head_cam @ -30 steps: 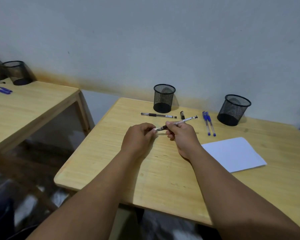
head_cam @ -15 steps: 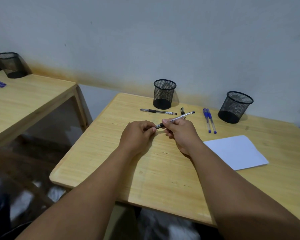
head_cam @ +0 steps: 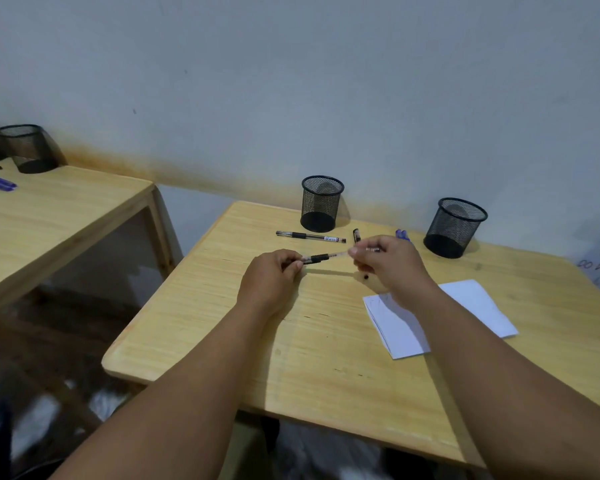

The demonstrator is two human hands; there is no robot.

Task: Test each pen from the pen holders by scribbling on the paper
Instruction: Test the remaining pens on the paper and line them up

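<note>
We hold one pen (head_cam: 321,258) above the table (head_cam: 222,306), left of the paper (head_cam: 465,306): left hand (head_cam: 269,277) pinches its grip end, right hand (head_cam: 390,263) pinches its barrel. Beyond it, another pen (head_cam: 310,236) lies before the left holder (head_cam: 321,202).

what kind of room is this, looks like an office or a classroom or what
Probably a plain study or work room set up for desk tasks. Two light wooden tables stand against a bare wall, with black mesh pen holders, loose pens and a sheet of paper.
</note>
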